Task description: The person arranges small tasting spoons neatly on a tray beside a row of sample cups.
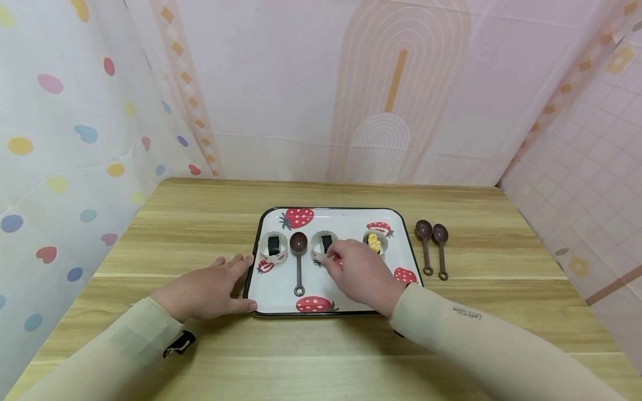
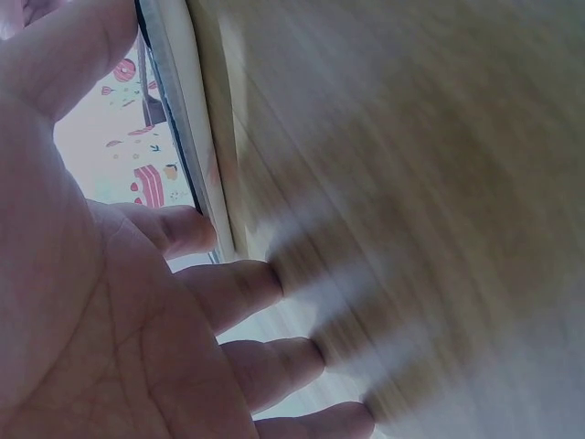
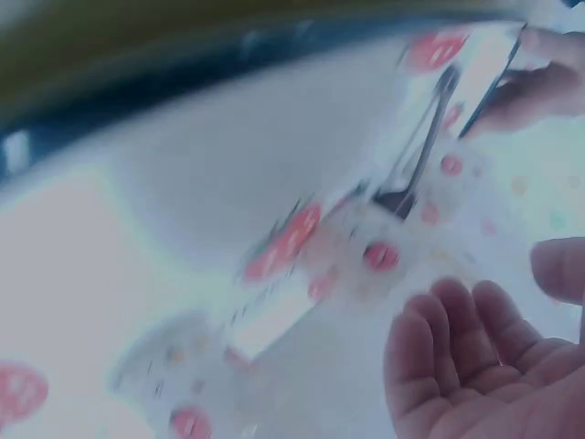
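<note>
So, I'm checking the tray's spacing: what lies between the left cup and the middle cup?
A brown spoon lies on the tray between the left cup and the middle cup, as the head view shows.

Right hand (image 3: pixel 480 366), lower right, its fingers bent and its thumb apart from them. Left hand (image 3: pixel 539 87), upper right, at the edge of the white tray (image 3: pixel 228 160), whose dark rim runs from far left to upper right. Printed cups, blurred: centre cup (image 3: pixel 366 265), lower-left cup (image 3: pixel 183 370), upper-right cup (image 3: pixel 457 183). Dark spoon (image 3: pixel 397 202), between the latter and the centre cup, handle upward. Red prints mark the tray.
</note>
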{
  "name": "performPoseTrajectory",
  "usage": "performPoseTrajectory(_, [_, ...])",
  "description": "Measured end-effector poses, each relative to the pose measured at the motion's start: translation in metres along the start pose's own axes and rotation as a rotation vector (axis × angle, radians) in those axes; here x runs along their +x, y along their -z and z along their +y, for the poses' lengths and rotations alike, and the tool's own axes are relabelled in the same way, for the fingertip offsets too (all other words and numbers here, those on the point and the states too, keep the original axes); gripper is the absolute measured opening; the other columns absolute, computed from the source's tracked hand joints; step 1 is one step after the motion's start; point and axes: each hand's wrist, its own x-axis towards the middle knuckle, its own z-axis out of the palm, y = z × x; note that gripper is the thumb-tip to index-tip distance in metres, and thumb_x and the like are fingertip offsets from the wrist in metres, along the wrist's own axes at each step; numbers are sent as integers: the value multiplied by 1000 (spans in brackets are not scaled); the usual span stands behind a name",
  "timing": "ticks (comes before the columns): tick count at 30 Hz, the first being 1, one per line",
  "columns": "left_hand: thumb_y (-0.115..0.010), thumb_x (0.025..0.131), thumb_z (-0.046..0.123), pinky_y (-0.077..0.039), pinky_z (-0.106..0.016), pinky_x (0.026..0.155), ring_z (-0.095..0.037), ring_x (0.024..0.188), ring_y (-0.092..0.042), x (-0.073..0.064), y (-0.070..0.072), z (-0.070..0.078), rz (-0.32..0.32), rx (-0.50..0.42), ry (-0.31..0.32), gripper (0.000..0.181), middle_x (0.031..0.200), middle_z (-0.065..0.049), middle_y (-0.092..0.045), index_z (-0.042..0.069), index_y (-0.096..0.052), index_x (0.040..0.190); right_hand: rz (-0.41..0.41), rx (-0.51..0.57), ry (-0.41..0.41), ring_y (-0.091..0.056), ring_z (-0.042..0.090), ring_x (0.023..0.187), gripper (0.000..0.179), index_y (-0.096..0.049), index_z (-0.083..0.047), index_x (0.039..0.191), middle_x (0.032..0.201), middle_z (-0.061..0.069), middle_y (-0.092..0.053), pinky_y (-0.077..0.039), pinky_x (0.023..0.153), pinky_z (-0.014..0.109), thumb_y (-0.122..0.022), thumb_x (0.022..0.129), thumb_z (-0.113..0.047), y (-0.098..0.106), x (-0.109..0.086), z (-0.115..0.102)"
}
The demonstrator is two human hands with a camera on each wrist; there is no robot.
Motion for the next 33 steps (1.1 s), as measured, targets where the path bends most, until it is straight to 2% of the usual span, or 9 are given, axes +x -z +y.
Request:
performPoseTrajectory(3, [-67,85,79,-41,-73,112,-64,148,-31,0,0,1,1,1,3,116,167,-30,-34,4,-29,165,78,-71,80,-68,27,104,30,-73,-4,118,114,10,-74,-56,95,45,-68,104,-29,7,0,9])
performPoseTrajectory(6, [-67,85,79,-41,-73,111,-65,148,-32,-1,1,1,3,6,1,116,167,-30,-34,4,-30,165,123,-137,137,-64,34,127,36,-71,-2,123,129,14,-71,-48,114,52,-68,103,-31,12,0,19])
performPoseTrajectory(11, [-68,86,77,-41,-73,111,-64,148,-31,-1,1,2,3,0,-2,115,167,-30,-34,3,-30,165,112,-155,130,-45,40,150,51,-64,-1,138,155,21,-54,-35,126,55,-64,104,-39,18,3,33])
performPoseTrajectory(16, [-67,86,78,-42,-73,110,-64,148,-32,-1,2,3,2,9,-1,115,167,-30,-34,3,-29,165,61,-174,68,-29,44,159,63,-55,-3,150,169,22,-35,-24,130,59,-60,105,-47,22,5,43])
performPoseTrajectory(20, [-67,86,78,-42,-73,110,-64,148,-32,-1,2,3,-1,14,1,115,167,-30,-34,3,-29,165,39,-205,35,-20,46,161,71,-49,-4,155,173,22,-26,-18,132,58,-60,104,-52,23,6,52])
performPoseTrajectory(28, [-67,86,79,-43,-73,110,-64,148,-33,-1,2,3,-3,18,0,115,167,-30,-34,3,-29,165,17,-237,2,-13,48,162,79,-42,-4,160,174,23,-20,-11,132,60,-58,103,-57,26,2,64])
performPoseTrajectory(33, [-67,85,78,-42,-73,110,-64,148,-32,-1,2,3,-4,15,5,116,167,-31,-34,3,-29,165,17,-245,-5,-11,49,162,83,-39,-3,162,174,24,-19,-12,131,62,-58,102,-58,29,0,70])
